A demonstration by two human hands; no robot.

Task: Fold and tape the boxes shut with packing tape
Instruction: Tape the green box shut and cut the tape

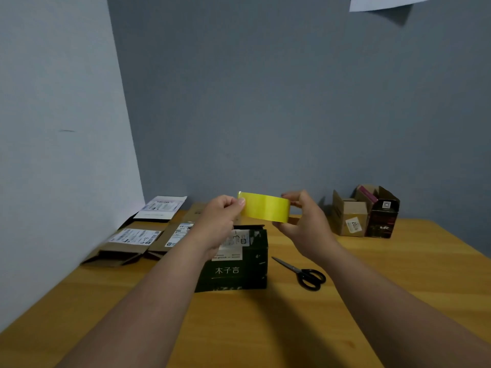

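Note:
A yellow roll of packing tape (265,207) is held in the air above a dark green box (236,264) that stands on the wooden table (265,328). My right hand (303,221) grips the roll at its right side. My left hand (221,216) pinches the tape's free end at the roll's left edge. The box carries white shipping labels and white printed characters on its front. Its top is partly hidden behind my left wrist.
Black scissors (303,273) lie right of the green box. Several flattened cardboard boxes (130,243) with labels lie at the back left by the wall. A brown box (349,217) and a black box (382,216) stand at the back right.

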